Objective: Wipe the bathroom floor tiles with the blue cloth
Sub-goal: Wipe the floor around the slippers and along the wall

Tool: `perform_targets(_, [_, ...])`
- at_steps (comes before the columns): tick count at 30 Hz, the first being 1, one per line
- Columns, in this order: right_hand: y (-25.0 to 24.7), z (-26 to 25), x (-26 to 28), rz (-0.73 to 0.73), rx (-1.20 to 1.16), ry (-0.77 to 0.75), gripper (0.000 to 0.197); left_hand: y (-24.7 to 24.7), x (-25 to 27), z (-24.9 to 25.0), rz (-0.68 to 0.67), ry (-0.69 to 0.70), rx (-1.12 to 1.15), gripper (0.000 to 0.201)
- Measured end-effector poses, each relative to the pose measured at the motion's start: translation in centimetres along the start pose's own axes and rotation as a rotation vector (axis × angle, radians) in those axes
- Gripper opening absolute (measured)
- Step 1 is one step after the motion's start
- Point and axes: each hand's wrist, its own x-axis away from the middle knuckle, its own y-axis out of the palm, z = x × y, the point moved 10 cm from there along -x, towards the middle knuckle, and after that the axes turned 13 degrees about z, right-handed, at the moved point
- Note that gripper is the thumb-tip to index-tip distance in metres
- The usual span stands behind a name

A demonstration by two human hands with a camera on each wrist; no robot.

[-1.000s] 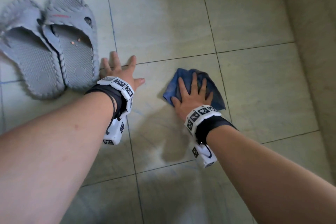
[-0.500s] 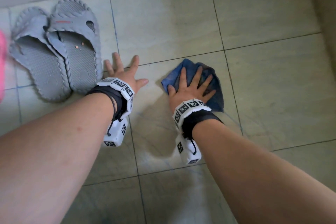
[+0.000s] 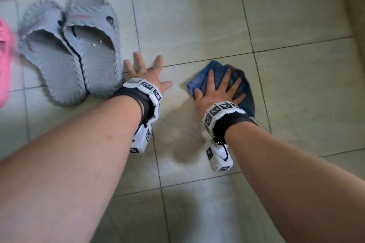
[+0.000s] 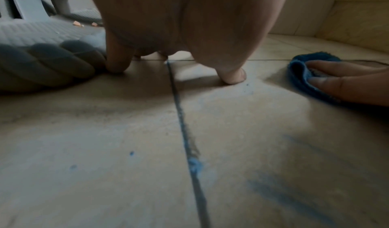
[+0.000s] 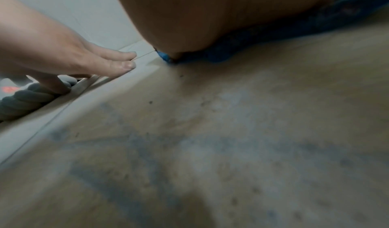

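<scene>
Head view is showing the right hand (image 3: 215,92) pressing spread fingers onto the bunched blue cloth (image 3: 245,92) — soft, light, likely needing palm-down pressure — while the left hand (image 3: 147,74) is bracing, splayed, on the floor tiles (image 3: 197,25).

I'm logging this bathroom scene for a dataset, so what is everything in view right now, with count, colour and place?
blue cloth: one, blue, bunched on the floor tiles under the right hand.
floor tiles: many, pale grey-green, dark grout lines, across the whole view.
grey slippers: two, grey, side by side at upper left, beside the left hand.
pink item: one, pink, cut off at left edge; cannot tell what it is.
wrist trackers: two, white with black markers, one on each wrist.
left hand: fingers spread flat on a tile.
right hand: fingers spread, pressing on the cloth.
</scene>
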Motion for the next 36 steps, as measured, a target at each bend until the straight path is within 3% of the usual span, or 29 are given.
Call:
perform_targets(9, [-0.2, 0.2, 0.1, 0.010, -0.001, 0.069, 0.069, -0.8, -0.5, -0.1, 0.059, 0.073, -0.017, 0.080])
perform_targets(16, [-0.2, -0.7, 1.2, 0.010, -0.082, 0.178, 0.068, -3.9, -0.3, 0.0, 0.108, 0.397, -0.230, 0.055])
perform_targets(19, [0.4, -1.6, 2.4, 0.030, -0.098, 0.180, 0.070, -4.9, 0.3, -2.0, 0.268, 0.507, -0.239, 0.050])
perform_targets(22, [1.0, -2.5, 3.5, 0.048, -0.097, 0.174, 0.070, -4.7, 1.0, -4.8, 0.363, 0.523, -0.195, 0.051])
perform_targets(28, [1.3, -4.5, 4.5, 0.060, -0.084, 0.195, 0.069, -2.0, 0.7, -9.2, 0.265, 0.437, -0.105, 0.069])
perform_targets(31, [1.5, -6.9, 5.6, 0.053, -0.054, 0.118, 0.068, -1.9, 0.6, -9.3, 0.263, 0.432, -0.087, 0.070])
perform_targets(36, [4.1, -13.9, 10.6, -0.002, -0.021, -0.187, 0.068, -1.8, 0.6, -9.4, 0.274, 0.427, -0.050, 0.070])
